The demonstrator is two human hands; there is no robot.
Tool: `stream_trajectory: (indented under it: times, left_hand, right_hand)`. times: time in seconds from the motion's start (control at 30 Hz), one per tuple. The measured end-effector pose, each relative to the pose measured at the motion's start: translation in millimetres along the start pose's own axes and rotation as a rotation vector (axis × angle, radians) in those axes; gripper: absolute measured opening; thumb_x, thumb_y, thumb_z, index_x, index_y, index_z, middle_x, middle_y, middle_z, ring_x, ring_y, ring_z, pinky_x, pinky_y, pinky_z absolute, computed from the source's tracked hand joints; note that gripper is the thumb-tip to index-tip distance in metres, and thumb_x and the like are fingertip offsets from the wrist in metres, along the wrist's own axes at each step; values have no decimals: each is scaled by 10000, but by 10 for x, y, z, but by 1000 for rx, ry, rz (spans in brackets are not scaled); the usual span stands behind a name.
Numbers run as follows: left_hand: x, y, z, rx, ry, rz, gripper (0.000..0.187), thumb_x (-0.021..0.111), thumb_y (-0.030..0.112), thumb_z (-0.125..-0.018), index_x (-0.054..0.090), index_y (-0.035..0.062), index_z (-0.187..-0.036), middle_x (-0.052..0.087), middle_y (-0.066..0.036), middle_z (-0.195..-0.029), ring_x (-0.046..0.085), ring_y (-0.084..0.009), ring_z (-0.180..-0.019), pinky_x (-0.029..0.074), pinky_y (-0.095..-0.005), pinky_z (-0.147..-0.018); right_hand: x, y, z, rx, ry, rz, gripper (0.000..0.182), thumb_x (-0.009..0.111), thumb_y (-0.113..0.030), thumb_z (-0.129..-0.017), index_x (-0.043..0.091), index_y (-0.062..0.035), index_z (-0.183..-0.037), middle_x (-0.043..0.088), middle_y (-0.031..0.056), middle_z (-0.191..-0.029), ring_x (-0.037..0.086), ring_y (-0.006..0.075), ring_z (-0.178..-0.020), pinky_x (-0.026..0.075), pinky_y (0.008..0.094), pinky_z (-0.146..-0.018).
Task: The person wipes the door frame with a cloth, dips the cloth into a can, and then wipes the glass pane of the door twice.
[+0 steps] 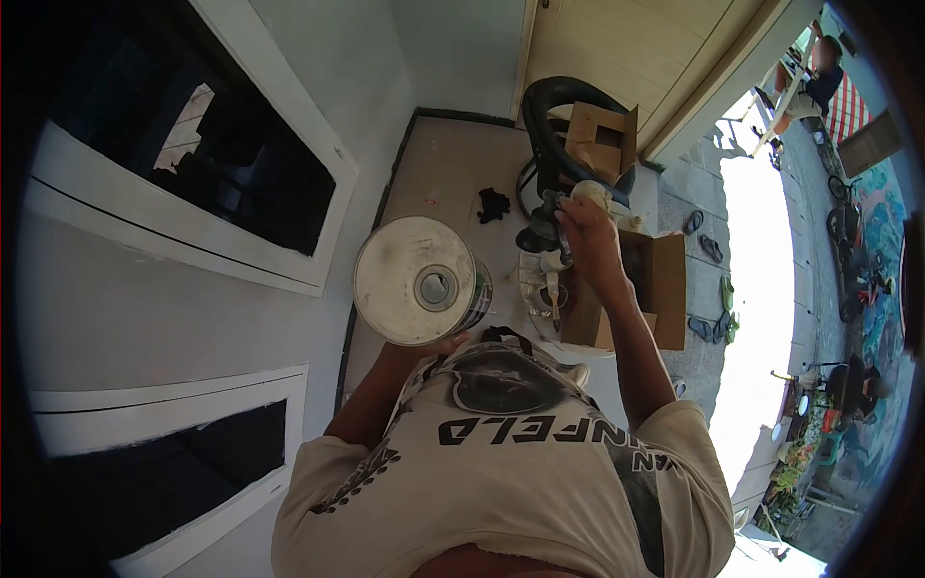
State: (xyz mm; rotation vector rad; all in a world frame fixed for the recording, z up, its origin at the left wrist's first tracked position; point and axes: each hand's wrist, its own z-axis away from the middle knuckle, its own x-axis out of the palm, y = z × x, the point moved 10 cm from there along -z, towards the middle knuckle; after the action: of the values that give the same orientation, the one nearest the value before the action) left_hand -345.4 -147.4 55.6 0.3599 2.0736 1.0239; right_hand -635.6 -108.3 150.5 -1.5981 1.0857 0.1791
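A large round tin can (400, 275) with a pale, stained top and a round spout opening at its centre is held up in front of my left side. My left hand (443, 345) is closed against its lower edge, with most of the fingers hidden beneath it. My right hand (590, 236) grips a dark tool that looks like a spray gun (541, 223), with a pale round cup (591, 195) at its upper side. Below the right hand, a brush (553, 291) lies over a small container beside an open cardboard box (667, 289).
A black round-framed chair (559, 93) bearing another cardboard box (602, 135) stands by the wooden door (617, 48). A black cloth (493, 204) lies on the floor. White-framed windows (323, 275) line the left wall. Sandals (710, 249) and several people are outside at right.
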Motion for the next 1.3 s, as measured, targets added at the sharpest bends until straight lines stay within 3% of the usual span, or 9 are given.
stream_trajectory:
  times: [0.13, 0.3, 0.47, 0.6, 0.77, 0.97, 1.1, 1.17, 1.3]
  left_hand:
    - [-21, -67, -14, -41, 61, 93, 753, 754, 570, -815, 537, 198, -1432, 580, -75, -1421, 508, -275, -1358, 374, -479, -1181]
    - [-13, -135, -44, -58, 118, 217, 774, 784, 546, -797, 535, 176, -1430, 580, -87, -1418, 514, -278, -1352, 378, -475, -1177]
    - [-24, -136, -113, -73, 169, 403, 854, 866, 476, -736, 524, 110, -1428, 578, -120, -1411, 536, -286, -1329, 400, -451, -1157]
    - [-20, -127, -143, 45, 206, 272, 887, 891, 432, -706, 515, 84, -1430, 584, -128, -1403, 555, -285, -1310, 422, -424, -1139]
    - [47, -245, -156, 11, 200, 401, 892, 894, 407, -709, 503, 64, -1433, 600, -134, -1381, 567, -281, -1296, 425, -426, -1140]
    - [-106, -52, -186, 140, 338, 335, 923, 892, 425, -726, 474, 21, -1443, 575, -160, -1396, 562, -272, -1302, 442, -412, -1133]
    - [-71, -84, -191, 127, 318, 404, 930, 894, 433, -728, 470, 21, -1446, 567, -164, -1404, 563, -278, -1300, 445, -414, -1131]
    - [-76, -80, -186, 108, 302, 442, 928, 888, 445, -732, 473, 15, -1442, 562, -170, -1409, 560, -278, -1303, 435, -419, -1140]
    - [-64, -135, -153, 48, 281, 422, 911, 903, 438, -706, 511, 43, -1426, 585, -143, -1397, 570, -262, -1295, 439, -407, -1136]
  right_hand:
    - [-60, 11, 31, 25, 50, -98, 163, 673, -54, -918, 686, 34, -1055, 639, 149, -889, 647, 286, -808, 510, 353, -764]
    - [148, 577, 163, 344, 53, -486, 173, 578, -130, -1011, 612, 8, -1110, 558, 39, -805, 523, 109, -765, 441, 285, -715]
    - [112, 681, 219, 285, 116, -508, 195, 550, -174, -1038, 610, -5, -1113, 550, 8, -758, 503, 80, -713, 414, 274, -644]
    - [58, 686, 311, 509, 60, -513, 189, 550, -190, -1046, 635, -30, -1100, 595, -13, -784, 553, 57, -734, 453, 268, -658]
    - [174, 715, 439, 621, 48, -975, 186, 635, -197, -1016, 652, -33, -1101, 658, -25, -904, 604, 49, -808, 486, 221, -721]
    - [103, 633, 481, 485, -66, -593, 160, 761, -157, -934, 677, -21, -925, 643, -25, -777, 553, 34, -702, 454, 237, -640]
    - [119, 637, 475, 435, 5, -654, 226, 752, -204, -945, 683, -6, -861, 589, -27, -690, 480, 44, -635, 399, 266, -585]
    - [77, 556, 449, 366, -64, -336, 278, 731, -242, -960, 675, 13, -862, 577, -7, -684, 457, 62, -626, 384, 303, -576]
    - [-37, 280, 405, 309, -66, -183, 310, 708, -260, -974, 660, 20, -851, 563, 7, -644, 449, 81, -610, 392, 349, -574]
